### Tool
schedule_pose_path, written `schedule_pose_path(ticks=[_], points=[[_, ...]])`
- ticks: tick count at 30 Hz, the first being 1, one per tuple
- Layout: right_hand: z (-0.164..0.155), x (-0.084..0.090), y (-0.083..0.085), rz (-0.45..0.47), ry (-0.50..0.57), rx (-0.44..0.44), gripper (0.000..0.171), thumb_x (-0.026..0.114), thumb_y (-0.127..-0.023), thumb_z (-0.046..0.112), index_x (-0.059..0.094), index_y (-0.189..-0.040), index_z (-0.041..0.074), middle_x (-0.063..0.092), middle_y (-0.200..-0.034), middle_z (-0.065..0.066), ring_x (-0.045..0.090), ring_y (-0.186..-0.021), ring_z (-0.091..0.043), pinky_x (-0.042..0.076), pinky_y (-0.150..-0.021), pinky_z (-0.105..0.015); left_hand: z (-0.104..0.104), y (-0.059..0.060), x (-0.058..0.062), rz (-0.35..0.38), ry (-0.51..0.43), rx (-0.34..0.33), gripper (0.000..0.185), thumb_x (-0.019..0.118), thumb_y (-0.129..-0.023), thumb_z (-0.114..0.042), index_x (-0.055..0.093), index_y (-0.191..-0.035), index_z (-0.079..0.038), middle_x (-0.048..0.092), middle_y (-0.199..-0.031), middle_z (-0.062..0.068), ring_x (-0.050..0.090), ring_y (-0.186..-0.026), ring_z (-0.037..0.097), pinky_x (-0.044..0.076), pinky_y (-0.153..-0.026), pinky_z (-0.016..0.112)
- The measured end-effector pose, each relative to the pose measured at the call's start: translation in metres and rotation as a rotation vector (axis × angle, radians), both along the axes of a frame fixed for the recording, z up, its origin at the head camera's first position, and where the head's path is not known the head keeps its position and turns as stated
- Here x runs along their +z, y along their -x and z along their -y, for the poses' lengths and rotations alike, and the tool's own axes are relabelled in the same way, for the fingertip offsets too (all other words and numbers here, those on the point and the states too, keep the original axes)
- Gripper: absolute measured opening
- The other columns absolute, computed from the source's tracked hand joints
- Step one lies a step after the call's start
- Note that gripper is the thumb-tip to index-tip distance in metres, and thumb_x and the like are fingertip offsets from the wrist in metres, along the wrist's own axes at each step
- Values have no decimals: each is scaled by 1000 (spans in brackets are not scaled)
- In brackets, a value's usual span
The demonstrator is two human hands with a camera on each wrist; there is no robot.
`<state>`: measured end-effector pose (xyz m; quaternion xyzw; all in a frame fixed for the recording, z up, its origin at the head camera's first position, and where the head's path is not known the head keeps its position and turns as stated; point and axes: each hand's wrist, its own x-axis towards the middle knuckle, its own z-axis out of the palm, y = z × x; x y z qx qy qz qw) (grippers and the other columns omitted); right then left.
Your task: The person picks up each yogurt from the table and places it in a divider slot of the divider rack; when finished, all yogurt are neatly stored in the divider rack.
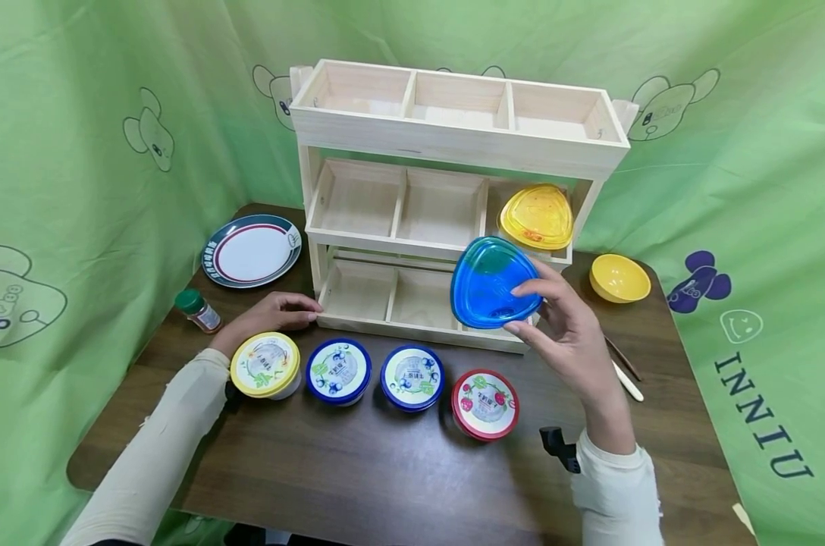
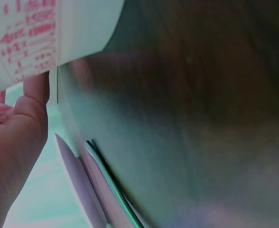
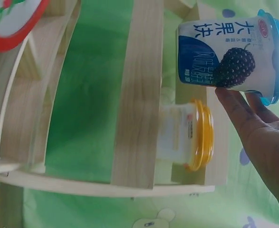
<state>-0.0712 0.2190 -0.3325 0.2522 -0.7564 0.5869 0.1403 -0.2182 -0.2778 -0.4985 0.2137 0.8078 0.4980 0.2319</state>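
Partly hidden: blue-lidded cup (image 1: 492, 282), body behind its lid, pinched by right hand (image 1: 564, 326). Left hand (image 1: 271, 312), relaxed at 9 o'clock, rests on brown table (image 1: 385, 470); green curtain (image 1: 78, 152) surrounds.

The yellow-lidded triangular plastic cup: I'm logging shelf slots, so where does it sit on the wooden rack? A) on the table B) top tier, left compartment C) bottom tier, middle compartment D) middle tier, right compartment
D: the yellow-lidded triangular plastic cup rests in the right compartment of the wooden rack's middle tier.
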Motion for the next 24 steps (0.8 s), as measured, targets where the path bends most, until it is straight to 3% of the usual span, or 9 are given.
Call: schedule_pose_path(ticks=[2, 3, 6, 11, 14, 18, 22, 24], points=[[6, 2, 3, 5, 15, 12, 42, 76, -92, -17, 62, -131, -9, 50, -163, -13, 56, -139, -24, 53, -103, -26, 2, 3, -4, -10, -16, -13, 35, 73, -106, -40, 78, -132, -18, 74, -128, 6, 64, -112, 20, 53, -94, 30], [8, 3, 5, 7, 23, 17, 42, 76, -92, -17, 61, -131, -9, 49, -163, -14, 56, -140, -25, 53, -103, -26, -1, -1, 4, -14, 14, 4, 35, 72, -106, -40, 78, -132, -17, 75, -127, 6, 65, -111, 21, 53, -92, 29], [15, 5, 9, 8, 20, 16, 42, 76, -92, -17, 61, -131, -9, 48, -165, -14, 54, -142, -30, 52, -105, -26, -2, -2, 5, 3, -10, 1, 37, 72, -105, -40, 77, -133, -16, 74, -127, 7, 65, -111, 21, 53, -92, 28], [25, 11, 16, -32, -58, 6, 46, 77, -89, -21, 61, -130, -8, 48, -165, -14, 53, -143, -43, 51, -106, -26, -8, -10, 17, 20, 24, 35, 37, 72, -106, -41, 78, -132, -15, 75, -126, 5, 65, -111, 18, 53, -92, 25], [29, 15, 19, -57, -93, 7, 48, 77, -87, -21, 61, -130, -8, 48, -166, -15, 53, -143, -47, 51, -107, -26, -8, -10, 17, 11, 27, 34, 36, 72, -106, -40, 78, -131, -15, 75, -126, 4, 65, -111, 18, 53, -92, 25], [35, 19, 24, -51, -97, 1, 48, 76, -89, -21, 60, -132, -7, 46, -167, -15, 51, -145, -47, 50, -108, -28, -5, -7, 13, 3, 13, 23, 37, 73, -105, -41, 78, -131, -15, 75, -126, 6, 65, -111, 19, 52, -93, 26], [42, 21, 29, -33, -73, -8, 48, 74, -90, -21, 58, -134, -7, 45, -168, -15, 49, -148, -45, 49, -109, -31, 2, 1, -2, 23, -18, 15, 34, 74, -105, -39, 79, -131, -17, 75, -127, 5, 65, -112, 19, 52, -91, 26], [45, 22, 32, -30, -50, -4, 48, 74, -91, -20, 58, -134, -8, 44, -168, -14, 48, -148, -44, 50, -109, -32, 2, 2, -3, 25, -19, 13, 35, 74, -105, -39, 78, -131, -17, 75, -128, 6, 65, -113, 20, 52, -91, 27]])
